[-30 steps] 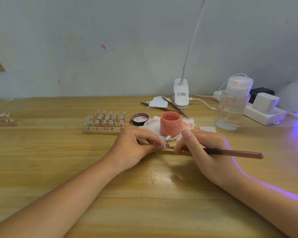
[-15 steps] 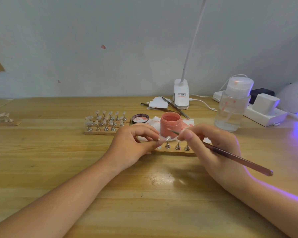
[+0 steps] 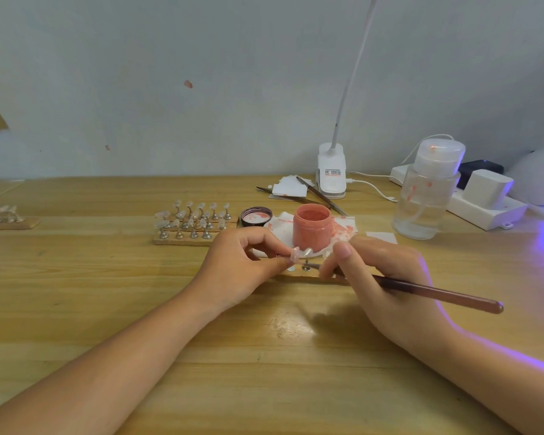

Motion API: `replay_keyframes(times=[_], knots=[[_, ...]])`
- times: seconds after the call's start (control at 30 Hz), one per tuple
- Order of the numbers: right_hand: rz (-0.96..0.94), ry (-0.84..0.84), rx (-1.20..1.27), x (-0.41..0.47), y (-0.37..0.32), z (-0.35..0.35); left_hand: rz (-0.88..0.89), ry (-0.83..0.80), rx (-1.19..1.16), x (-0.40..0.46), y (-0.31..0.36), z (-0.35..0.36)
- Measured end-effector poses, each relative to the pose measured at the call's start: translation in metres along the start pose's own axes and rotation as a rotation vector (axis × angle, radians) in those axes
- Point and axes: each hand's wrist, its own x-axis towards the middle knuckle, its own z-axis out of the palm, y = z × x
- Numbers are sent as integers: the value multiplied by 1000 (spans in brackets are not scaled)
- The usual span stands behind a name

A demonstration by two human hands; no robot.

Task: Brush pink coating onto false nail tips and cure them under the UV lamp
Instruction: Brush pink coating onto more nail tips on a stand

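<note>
Two nail tips matter at this moment: one nail tip (image 3: 295, 254) is pinched at the fingertips of the left hand (image 3: 244, 262), and a second tip on its stand (image 3: 307, 261) is upright on the small wooden strip (image 3: 299, 275) just beside it, to the right. Both sit directly in front of the open pink jar (image 3: 312, 226), between the two hands. The held tip appears to have a pinkish colour, but it is too small to say how much coating it carries.

The left hand is curled, thumb and forefinger closed on the tip. The right hand (image 3: 380, 277) is closed around a brush (image 3: 434, 291). The long axis of the brush goes from the lower right, where the handle end sticks out, toward the upper left. Its working end is near the base of the standing tip, and the bristles are hidden behind the fingers. So the brush must travel only a little to the left and upward to reach the pinched tip, and the right hand is the one that makes this stroke while the left keeps the tip steady.

Further out, a rack of many uncoated tips (image 3: 193, 221) is to the left, with the jar lid (image 3: 256, 216) between it and the jar. The UV lamp (image 3: 539, 177) glows violet at the far right edge, well apart.
</note>
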Motion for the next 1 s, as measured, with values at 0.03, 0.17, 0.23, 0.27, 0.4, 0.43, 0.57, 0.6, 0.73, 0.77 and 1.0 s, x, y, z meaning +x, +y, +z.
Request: replay_keyframes(times=[0.03,0.17,0.23,0.27,0.4,0.43,0.57,0.6,0.73,0.77,1.0], knots=[[-3,11,-21,1,0,0,-2,1,-4,0,-1,0],[10,-42,-27,1,2,1,14,-2,-1,1,-2,1],[-12,-30,-5,0,1,0,15,-3,8,1,-1,1],[-28,-3,-1,0,1,0,13,-3,11,1,-1,0],[31,104,105,1,-1,-2,0,16,36,0,1,1],[72,109,143,0,-1,-2,-3,20,43,0,1,2],[156,71,143,-2,-1,-1,-2,30,52,0,2,2],[161,70,132,-2,-2,-1,-3,38,54,0,1,1],[138,57,65,-2,0,0,-11,56,65,-1,1,1],[105,33,34,-2,1,1,-10,55,64,-1,1,1],[19,-40,-72,1,-1,0,-5,49,67,1,0,1]])
